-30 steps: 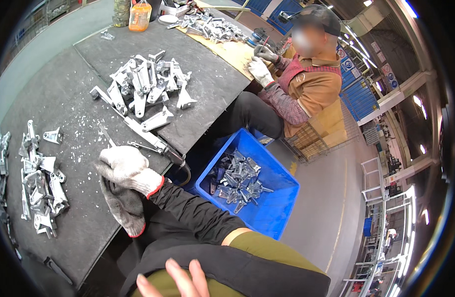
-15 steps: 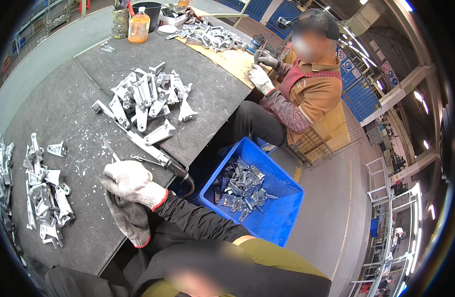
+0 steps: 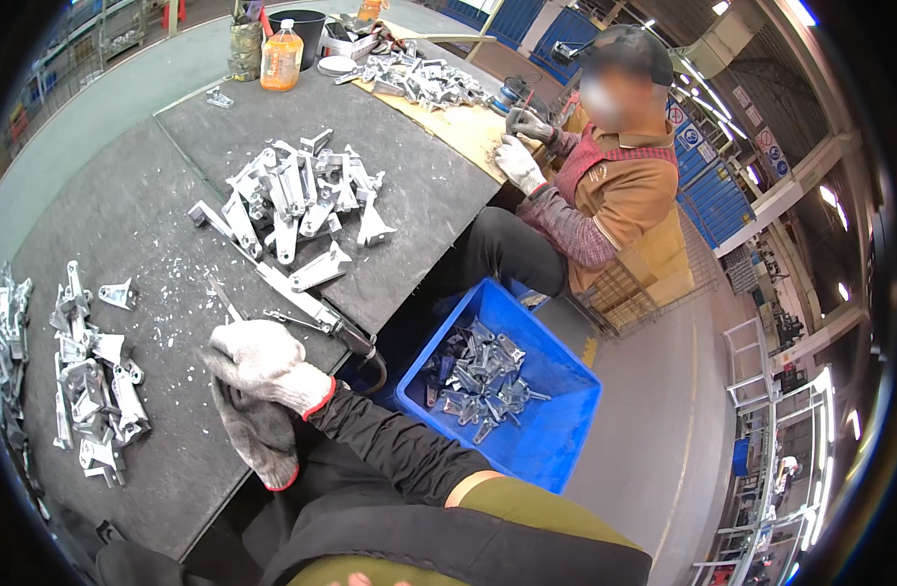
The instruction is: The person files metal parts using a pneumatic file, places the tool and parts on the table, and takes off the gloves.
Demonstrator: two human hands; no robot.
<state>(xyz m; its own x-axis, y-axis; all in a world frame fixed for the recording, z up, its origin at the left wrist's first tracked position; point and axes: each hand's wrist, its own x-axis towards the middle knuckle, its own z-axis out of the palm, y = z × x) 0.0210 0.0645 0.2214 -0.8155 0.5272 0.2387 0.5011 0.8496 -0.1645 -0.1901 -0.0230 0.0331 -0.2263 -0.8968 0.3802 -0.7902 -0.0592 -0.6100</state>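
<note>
At the desk's (image 3: pixel 185 459) edge, my right fingers (image 3: pixel 235 344) clench a glove (image 3: pixel 257 439); loosened grip could drop it; left fingers (image 3: pixel 358 580): can't tell.

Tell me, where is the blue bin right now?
In the head view, the blue bin is right of centre, beside the dark table, below the co-worker's knee and to the upper right of the person's black sleeve.

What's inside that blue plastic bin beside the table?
A heap of silvery metal brackets lies in the blue plastic bin; whatever sits beneath the top pieces is covered.
</note>
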